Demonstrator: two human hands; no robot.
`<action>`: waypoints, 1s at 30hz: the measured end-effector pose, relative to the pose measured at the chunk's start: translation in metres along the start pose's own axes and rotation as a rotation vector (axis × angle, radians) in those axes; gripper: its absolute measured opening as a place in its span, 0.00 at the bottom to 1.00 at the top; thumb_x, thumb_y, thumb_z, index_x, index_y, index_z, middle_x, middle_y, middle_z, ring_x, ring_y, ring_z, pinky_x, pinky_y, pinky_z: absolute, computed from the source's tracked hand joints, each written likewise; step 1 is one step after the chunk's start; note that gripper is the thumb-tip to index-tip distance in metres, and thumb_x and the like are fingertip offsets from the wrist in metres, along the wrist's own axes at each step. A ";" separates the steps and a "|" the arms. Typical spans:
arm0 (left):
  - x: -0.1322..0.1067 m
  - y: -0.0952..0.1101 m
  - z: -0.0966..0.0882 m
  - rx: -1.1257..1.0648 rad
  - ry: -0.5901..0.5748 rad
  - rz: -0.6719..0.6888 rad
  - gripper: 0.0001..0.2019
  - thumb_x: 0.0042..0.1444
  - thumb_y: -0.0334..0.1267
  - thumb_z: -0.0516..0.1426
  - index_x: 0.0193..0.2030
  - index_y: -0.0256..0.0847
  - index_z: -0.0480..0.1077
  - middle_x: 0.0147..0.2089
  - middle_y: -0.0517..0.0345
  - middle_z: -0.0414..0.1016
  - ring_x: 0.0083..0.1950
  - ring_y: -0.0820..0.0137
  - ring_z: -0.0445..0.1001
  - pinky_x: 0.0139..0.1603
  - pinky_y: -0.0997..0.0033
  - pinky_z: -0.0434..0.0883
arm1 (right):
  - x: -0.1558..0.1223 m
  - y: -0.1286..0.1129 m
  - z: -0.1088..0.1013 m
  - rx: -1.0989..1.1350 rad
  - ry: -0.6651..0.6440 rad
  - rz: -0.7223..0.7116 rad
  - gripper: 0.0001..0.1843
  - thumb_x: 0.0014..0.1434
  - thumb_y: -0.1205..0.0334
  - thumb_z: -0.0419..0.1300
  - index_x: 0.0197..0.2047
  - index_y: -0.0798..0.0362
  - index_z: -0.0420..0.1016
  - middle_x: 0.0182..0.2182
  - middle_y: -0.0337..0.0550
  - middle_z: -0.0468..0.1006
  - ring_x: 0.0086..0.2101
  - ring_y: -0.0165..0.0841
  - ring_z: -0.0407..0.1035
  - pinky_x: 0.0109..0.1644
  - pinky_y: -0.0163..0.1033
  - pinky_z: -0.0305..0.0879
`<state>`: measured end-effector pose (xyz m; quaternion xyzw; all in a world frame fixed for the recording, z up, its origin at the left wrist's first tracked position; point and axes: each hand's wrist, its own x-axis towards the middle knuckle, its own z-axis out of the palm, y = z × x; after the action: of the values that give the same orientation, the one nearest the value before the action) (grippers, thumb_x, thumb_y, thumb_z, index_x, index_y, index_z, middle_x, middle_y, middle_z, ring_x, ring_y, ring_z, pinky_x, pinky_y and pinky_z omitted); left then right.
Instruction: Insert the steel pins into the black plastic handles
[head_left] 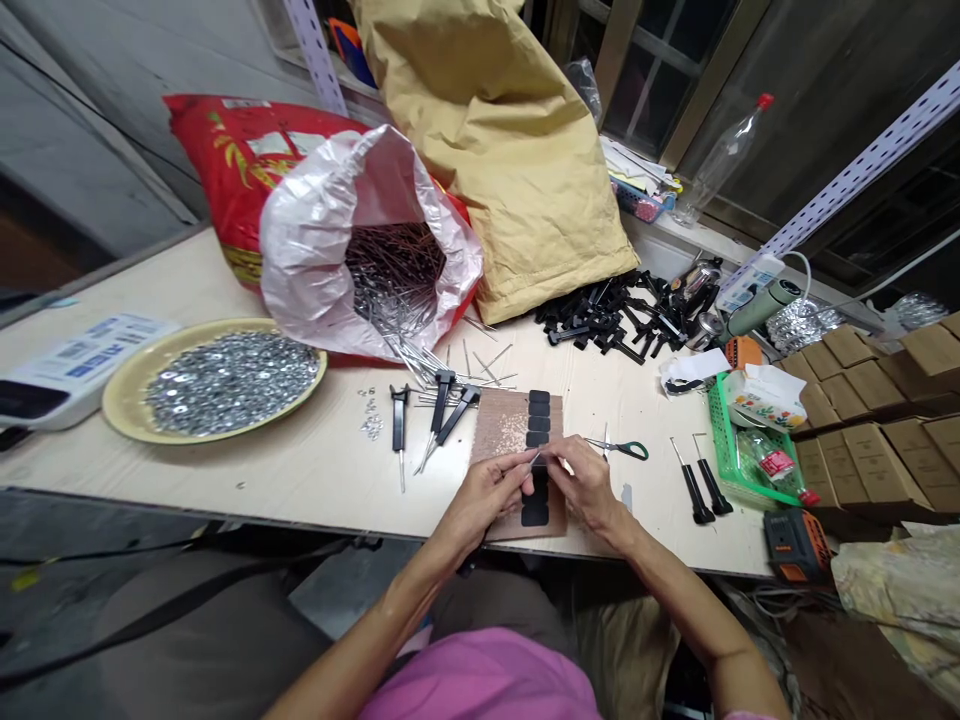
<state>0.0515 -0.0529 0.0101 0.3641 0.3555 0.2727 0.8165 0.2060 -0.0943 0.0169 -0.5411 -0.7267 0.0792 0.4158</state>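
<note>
pale grey wall (97,75), left | dark window (697,65), upper right | light wood tabletop (300,475) | grey floor (52,605)

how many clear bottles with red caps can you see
2: one clear bottle stands by the window, and the other lies in the green basket at the table's right end. More could be hidden behind the bags or boxes.

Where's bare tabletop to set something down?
Widest: the front tabletop between the plate and the black-handled rods. Smaller: between the scissors and the two tools beside the green basket. Crowded: around the red bag, the black parts and the brown sheet.
</note>
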 end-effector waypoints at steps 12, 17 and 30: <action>-0.003 0.018 -0.003 0.000 -0.179 -0.142 0.24 0.38 0.47 0.67 0.39 0.34 0.72 0.18 0.67 0.66 0.15 0.86 0.47 0.17 0.79 0.39 | 0.018 0.006 -0.027 0.299 -0.301 0.186 0.17 0.62 0.50 0.54 0.37 0.51 0.80 0.32 0.44 0.78 0.33 0.31 0.72 0.38 0.36 0.68; -0.002 0.015 -0.002 -0.033 -0.197 -0.096 0.22 0.39 0.48 0.66 0.36 0.35 0.69 0.20 0.65 0.68 0.15 0.86 0.49 0.17 0.79 0.42 | 0.021 0.002 -0.028 0.256 -0.255 0.189 0.17 0.62 0.50 0.54 0.35 0.51 0.79 0.31 0.43 0.78 0.32 0.31 0.72 0.37 0.36 0.68; -0.002 0.016 -0.006 0.009 -0.189 -0.055 0.23 0.38 0.52 0.66 0.34 0.37 0.67 0.19 0.66 0.67 0.14 0.86 0.47 0.16 0.80 0.43 | 0.015 -0.006 -0.011 -0.040 -0.177 -0.065 0.18 0.69 0.57 0.43 0.35 0.52 0.69 0.27 0.42 0.72 0.30 0.30 0.66 0.33 0.35 0.62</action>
<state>0.0425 -0.0419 0.0207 0.3818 0.2880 0.2133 0.8519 0.2084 -0.0875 0.0347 -0.5163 -0.7791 0.0986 0.3416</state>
